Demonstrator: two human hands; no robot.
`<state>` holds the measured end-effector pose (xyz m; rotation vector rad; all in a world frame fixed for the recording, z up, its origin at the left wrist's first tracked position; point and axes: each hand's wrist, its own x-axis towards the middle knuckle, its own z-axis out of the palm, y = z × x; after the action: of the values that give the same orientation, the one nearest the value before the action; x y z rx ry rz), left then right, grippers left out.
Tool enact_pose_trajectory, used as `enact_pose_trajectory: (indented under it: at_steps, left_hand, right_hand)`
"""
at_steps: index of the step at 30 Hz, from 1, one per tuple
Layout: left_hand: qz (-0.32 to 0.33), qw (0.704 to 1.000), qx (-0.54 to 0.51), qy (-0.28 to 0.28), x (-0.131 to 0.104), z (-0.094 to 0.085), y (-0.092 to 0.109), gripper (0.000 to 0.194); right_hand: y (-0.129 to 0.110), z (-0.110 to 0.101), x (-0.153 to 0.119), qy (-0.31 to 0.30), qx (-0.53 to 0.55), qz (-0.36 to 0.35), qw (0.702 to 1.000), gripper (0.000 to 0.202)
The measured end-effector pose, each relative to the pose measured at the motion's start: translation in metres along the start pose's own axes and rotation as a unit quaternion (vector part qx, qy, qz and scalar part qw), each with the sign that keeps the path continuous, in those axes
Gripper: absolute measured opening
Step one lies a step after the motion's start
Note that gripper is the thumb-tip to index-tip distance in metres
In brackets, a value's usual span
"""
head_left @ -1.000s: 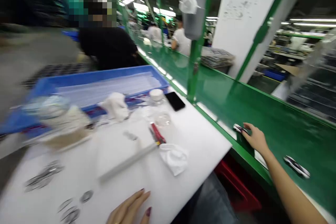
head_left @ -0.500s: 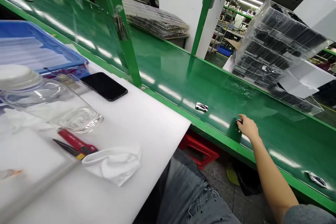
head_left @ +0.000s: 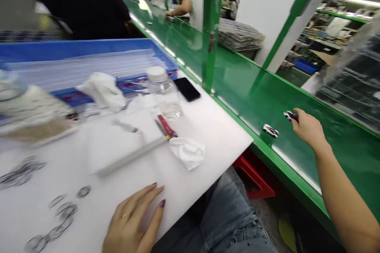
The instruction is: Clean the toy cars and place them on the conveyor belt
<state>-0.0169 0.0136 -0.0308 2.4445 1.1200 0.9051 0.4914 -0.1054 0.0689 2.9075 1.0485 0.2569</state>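
Note:
Out over the green conveyor belt [head_left: 237,87], my right hand [head_left: 310,128] grips a small white-and-black toy car [head_left: 290,116] between thumb and fingers. A second toy car [head_left: 270,130] of the same look lies on the belt, just left of that hand. My left hand [head_left: 133,221] rests on the white tabletop [head_left: 219,134] with fingers stretched and apart, holding nothing. Left of it are several thin dark rings [head_left: 63,209]. Beyond the fingertips lie a crumpled white cloth piece [head_left: 188,152] and red-handled snips [head_left: 166,125].
A black phone [head_left: 187,89] and a clear jar [head_left: 164,91] stand near a blue bin [head_left: 89,49] of white sheets. A green post [head_left: 210,43] rises at the belt's near edge. Clear trays [head_left: 240,35] are stacked beyond. A co-worker [head_left: 194,4] sits across the belt.
The view has swung left, bringing my left hand, the rings and a co-worker into sight. My right hand still holds a toy car, now close to the other one on the belt.

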Motion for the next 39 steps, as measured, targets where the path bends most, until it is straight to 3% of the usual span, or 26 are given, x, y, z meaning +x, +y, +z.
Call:
enact_pose_trajectory:
  at_steps: [1, 2, 3, 4, 5, 6, 8, 9, 10, 11, 12, 15, 17, 20, 23, 25, 27, 30, 32, 33, 37, 39]
  left_hand:
    - [-0.009, 1.0, 0.013, 0.007, 0.001, -0.001, 0.006, 0.026]
    - [-0.02, 0.999, 0.024, 0.01, 0.002, -0.001, 0.011, 0.026]
    - [-0.035, 0.999, 0.033, 0.012, 0.003, 0.0, 0.016, 0.029]
    - [-0.054, 0.998, 0.04, 0.014, 0.002, 0.001, 0.021, 0.033]
    - [-0.073, 0.996, 0.046, 0.017, 0.001, 0.001, 0.025, 0.039]
    - [-0.088, 0.995, 0.048, 0.018, -0.001, 0.002, 0.028, 0.044]
    - [-0.105, 0.993, 0.046, 0.022, -0.007, 0.001, 0.033, 0.05]
    - [-0.108, 0.993, 0.044, 0.027, -0.011, 0.001, 0.035, 0.05]
    - [-0.111, 0.992, 0.044, 0.034, -0.016, 0.0, 0.037, 0.049]
    - [-0.115, 0.991, 0.044, 0.043, -0.02, -0.001, 0.038, 0.048]
    - [-0.119, 0.99, 0.046, 0.054, -0.024, -0.002, 0.04, 0.046]
    - [-0.127, 0.989, 0.051, 0.063, -0.028, 0.0, 0.045, 0.045]
    - [-0.136, 0.988, 0.053, 0.052, -0.024, 0.002, 0.049, 0.048]
    - [-0.131, 0.991, 0.017, 0.014, -0.012, 0.001, 0.05, 0.056]
    - [-0.094, 0.995, -0.038, -0.02, -0.003, -0.007, 0.043, 0.06]
    - [-0.07, 0.995, -0.065, -0.036, 0.0, -0.011, 0.038, 0.058]
    - [-0.062, 0.993, -0.096, -0.039, 0.003, -0.011, 0.036, 0.054]
    - [-0.075, 0.989, -0.126, 0.0, 0.008, -0.008, 0.041, 0.05]
    - [-0.102, 0.986, -0.126, 0.039, 0.014, -0.004, 0.046, 0.046]
    - [-0.12, 0.983, -0.125, 0.057, 0.016, -0.002, 0.049, 0.043]
    - [-0.194, 0.963, -0.142, 0.12, 0.022, 0.005, 0.056, 0.029]
    - [-0.208, 0.956, -0.15, 0.141, 0.021, 0.008, 0.057, 0.028]
  right_hand:
    - [-0.036, -0.004, 0.007, 0.042, 0.036, -0.106, 0.993, 0.045]
    - [-0.077, -0.006, 0.007, 0.082, 0.077, -0.225, 0.968, 0.04]
    - [-0.119, -0.008, -0.002, 0.101, 0.121, -0.351, 0.923, 0.033]
    - [-0.162, -0.008, -0.018, 0.103, 0.164, -0.482, 0.855, 0.027]
    - [-0.201, -0.007, -0.04, 0.083, 0.198, -0.603, 0.768, 0.026]
    - [-0.235, -0.006, -0.065, 0.065, 0.218, -0.691, 0.686, 0.027]
    - [-0.285, -0.005, -0.108, 0.046, 0.205, -0.795, 0.568, 0.023]
    - [-0.3, -0.007, -0.122, 0.03, 0.205, -0.829, 0.52, 0.019]
    - [-0.311, -0.009, -0.13, 0.012, 0.216, -0.844, 0.49, 0.014]
    - [-0.318, -0.013, -0.13, -0.004, 0.247, -0.839, 0.484, 0.011]
    - [-0.323, -0.017, -0.125, -0.014, 0.299, -0.81, 0.505, 0.011]
    - [-0.34, -0.029, -0.096, 0.0, 0.475, -0.594, 0.65, 0.007]
    - [-0.355, -0.034, -0.082, -0.031, 0.498, -0.506, 0.704, 0.021]
    - [-0.379, -0.037, -0.076, -0.125, 0.407, -0.536, 0.729, 0.018]
    - [-0.391, -0.042, -0.073, -0.154, 0.346, -0.553, 0.742, 0.024]
    - [-0.389, -0.049, -0.069, -0.183, 0.355, -0.56, 0.726, 0.03]
    - [-0.38, -0.055, -0.069, -0.22, 0.41, -0.571, 0.676, 0.029]
    - [-0.363, -0.055, -0.086, -0.274, 0.569, -0.554, 0.542, 0.019]
    - [-0.354, -0.043, -0.105, -0.305, 0.657, -0.5, 0.475, 0.016]
    - [-0.351, -0.034, -0.115, -0.324, 0.677, -0.47, 0.465, 0.017]
    - [-0.34, -0.011, -0.143, -0.391, 0.665, -0.418, 0.481, 0.034]
    - [-0.332, -0.016, -0.151, -0.391, 0.711, -0.389, 0.436, 0.045]
